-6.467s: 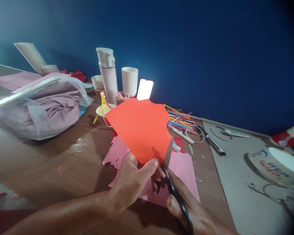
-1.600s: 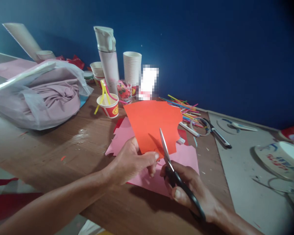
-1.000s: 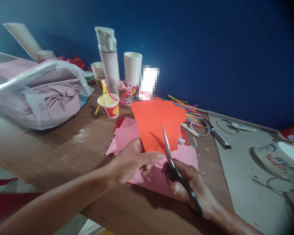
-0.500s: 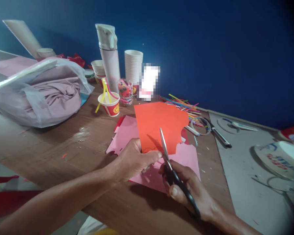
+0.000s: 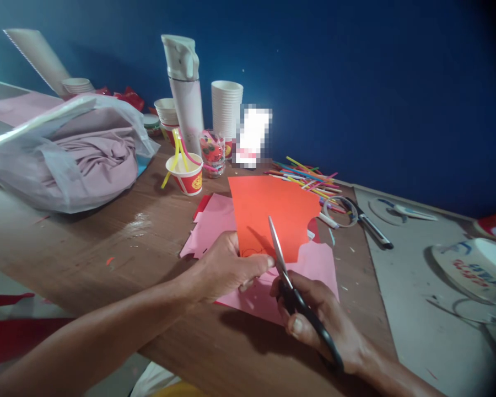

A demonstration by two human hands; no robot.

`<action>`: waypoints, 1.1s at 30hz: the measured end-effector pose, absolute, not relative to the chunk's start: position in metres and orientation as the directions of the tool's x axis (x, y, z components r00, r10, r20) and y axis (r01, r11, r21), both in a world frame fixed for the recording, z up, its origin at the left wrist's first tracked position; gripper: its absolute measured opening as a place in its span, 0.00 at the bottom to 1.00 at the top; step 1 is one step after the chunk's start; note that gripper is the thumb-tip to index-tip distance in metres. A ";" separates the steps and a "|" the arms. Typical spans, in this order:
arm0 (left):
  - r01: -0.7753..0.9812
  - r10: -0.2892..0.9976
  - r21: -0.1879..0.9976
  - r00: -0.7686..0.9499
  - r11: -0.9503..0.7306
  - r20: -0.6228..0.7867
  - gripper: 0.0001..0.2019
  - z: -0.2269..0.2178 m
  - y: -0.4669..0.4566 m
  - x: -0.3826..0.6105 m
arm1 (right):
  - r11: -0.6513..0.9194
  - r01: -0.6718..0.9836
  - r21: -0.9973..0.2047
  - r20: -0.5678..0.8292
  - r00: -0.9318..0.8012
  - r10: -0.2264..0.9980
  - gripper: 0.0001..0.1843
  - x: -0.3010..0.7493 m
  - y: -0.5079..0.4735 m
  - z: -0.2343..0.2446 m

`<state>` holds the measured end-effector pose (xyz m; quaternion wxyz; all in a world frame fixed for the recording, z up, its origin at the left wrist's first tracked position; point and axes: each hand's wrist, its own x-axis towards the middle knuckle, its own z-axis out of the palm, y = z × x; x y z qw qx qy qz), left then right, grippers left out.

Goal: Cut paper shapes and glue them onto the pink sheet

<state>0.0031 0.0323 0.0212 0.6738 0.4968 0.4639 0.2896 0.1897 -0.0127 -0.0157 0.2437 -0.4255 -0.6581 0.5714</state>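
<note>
My left hand [image 5: 227, 267] pinches the lower edge of an orange paper sheet [image 5: 273, 212], thumb on top. Dark drawn lines show on the sheet near that thumb, and its right edge has curved cut-outs. In my right hand [image 5: 318, 314] is a pair of scissors [image 5: 291, 292] with black handles. The blades lie at the sheet's lower edge, just right of my left thumb, one of them over the orange face. Beneath, pink paper [image 5: 316, 270] with notched edges lies on the table, red paper partly showing under it.
Behind the paper stand a paper cup [image 5: 186, 179] with yellow and pink strips, a clear cup [image 5: 213, 157], a tall flask [image 5: 187, 105] and stacked cups [image 5: 226, 110]. Colourful sticks [image 5: 310, 176], a tape roll [image 5: 339, 212] and a cutter [image 5: 374, 229] lie right. A plastic bag [image 5: 82, 160] holds fabric at left.
The orange sheet's top edge has dipped slightly and the sheet has shifted a little right. The scissors and both hands keep nearly the same place and grip.
</note>
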 end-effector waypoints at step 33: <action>0.103 0.767 0.931 0.539 0.350 -0.348 0.10 0.023 0.040 -0.006 | -0.024 0.357 -0.934 -0.233 -0.556 0.798 0.19 0.191 -0.009 -0.005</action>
